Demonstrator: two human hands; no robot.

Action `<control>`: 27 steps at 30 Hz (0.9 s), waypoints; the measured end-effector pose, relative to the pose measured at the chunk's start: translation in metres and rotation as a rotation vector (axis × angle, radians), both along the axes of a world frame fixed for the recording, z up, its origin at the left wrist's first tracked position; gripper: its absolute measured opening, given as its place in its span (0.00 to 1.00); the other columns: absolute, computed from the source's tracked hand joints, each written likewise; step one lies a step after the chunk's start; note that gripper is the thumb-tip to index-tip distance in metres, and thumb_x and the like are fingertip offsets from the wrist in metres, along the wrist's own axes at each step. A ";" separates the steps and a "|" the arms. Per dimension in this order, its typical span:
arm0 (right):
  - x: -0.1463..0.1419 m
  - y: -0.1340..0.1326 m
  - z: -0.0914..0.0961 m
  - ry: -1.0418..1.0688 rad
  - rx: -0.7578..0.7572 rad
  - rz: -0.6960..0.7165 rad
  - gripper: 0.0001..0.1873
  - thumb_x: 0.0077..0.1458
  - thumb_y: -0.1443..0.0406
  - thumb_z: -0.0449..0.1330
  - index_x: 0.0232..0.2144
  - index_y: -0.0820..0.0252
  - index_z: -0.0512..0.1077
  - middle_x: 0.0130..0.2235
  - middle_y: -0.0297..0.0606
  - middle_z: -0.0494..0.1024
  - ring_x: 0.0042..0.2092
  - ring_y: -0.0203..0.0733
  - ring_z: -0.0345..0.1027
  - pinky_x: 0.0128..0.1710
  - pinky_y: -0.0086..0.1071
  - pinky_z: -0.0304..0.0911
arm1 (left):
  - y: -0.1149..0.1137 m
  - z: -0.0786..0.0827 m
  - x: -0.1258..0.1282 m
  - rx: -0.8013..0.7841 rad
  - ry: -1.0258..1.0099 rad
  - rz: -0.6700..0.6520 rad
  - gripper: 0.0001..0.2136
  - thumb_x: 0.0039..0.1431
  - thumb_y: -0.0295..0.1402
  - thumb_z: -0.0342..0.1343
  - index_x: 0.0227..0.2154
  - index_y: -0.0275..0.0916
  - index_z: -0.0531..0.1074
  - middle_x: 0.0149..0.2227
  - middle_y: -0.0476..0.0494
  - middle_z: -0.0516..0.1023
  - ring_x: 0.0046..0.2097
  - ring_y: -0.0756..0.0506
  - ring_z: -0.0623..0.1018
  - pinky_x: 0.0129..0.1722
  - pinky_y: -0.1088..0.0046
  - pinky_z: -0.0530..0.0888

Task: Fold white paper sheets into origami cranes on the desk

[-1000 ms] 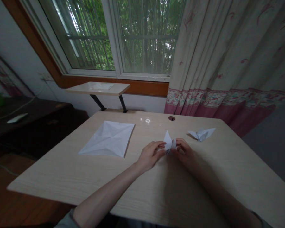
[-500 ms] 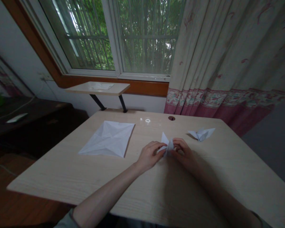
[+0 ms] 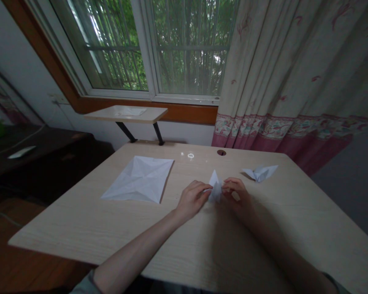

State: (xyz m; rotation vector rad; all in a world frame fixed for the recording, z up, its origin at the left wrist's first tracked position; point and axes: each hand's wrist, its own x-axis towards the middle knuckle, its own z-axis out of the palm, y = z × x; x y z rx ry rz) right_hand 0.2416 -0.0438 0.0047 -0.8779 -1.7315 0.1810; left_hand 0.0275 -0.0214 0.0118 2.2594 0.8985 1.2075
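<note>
A small folded white paper piece (image 3: 215, 185) stands between my two hands near the middle of the light wooden table (image 3: 79, 228). My left hand (image 3: 192, 199) pinches its left side with curled fingers. My right hand (image 3: 236, 192) grips its right side, fingers closed on the paper. A pointed flap sticks up above my fingertips. A large creased white sheet (image 3: 140, 178) lies flat to the left, apart from my hands. A finished folded paper figure (image 3: 260, 172) rests on the table to the right, behind my right hand.
A small round hole (image 3: 221, 152) sits in the tabletop near the far edge. A raised shelf on black brackets (image 3: 127, 114) stands behind the table under the window. A patterned curtain (image 3: 294, 81) hangs at the right. A dark cabinet (image 3: 33, 155) is at the left.
The paper piece has sunk slightly and turned between my fingers; its upright flap now looks narrower. Both hands have shifted only a little.
</note>
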 end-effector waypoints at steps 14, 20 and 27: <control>-0.002 -0.008 -0.005 0.129 -0.366 -0.019 0.05 0.62 0.61 0.57 0.40 0.51 0.71 0.38 0.37 0.77 0.38 0.43 0.72 0.38 0.37 0.70 | -0.002 0.000 -0.003 0.058 0.076 -0.037 0.07 0.68 0.28 0.51 0.46 0.39 0.72 0.42 0.42 0.79 0.44 0.44 0.77 0.45 0.69 0.73; -0.003 -0.008 -0.002 0.242 -0.390 -0.044 0.08 0.64 0.56 0.54 0.40 0.53 0.67 0.33 0.35 0.73 0.33 0.40 0.69 0.33 0.34 0.66 | -0.002 0.001 -0.003 0.003 0.005 -0.035 0.08 0.67 0.30 0.54 0.47 0.40 0.74 0.42 0.44 0.80 0.43 0.45 0.78 0.45 0.69 0.73; -0.001 0.003 -0.005 0.205 -0.556 -0.048 0.09 0.56 0.58 0.58 0.38 0.53 0.69 0.32 0.35 0.75 0.34 0.44 0.69 0.35 0.36 0.66 | 0.000 0.005 -0.002 0.078 0.014 -0.105 0.08 0.67 0.28 0.54 0.46 0.39 0.76 0.40 0.42 0.81 0.43 0.44 0.77 0.44 0.66 0.73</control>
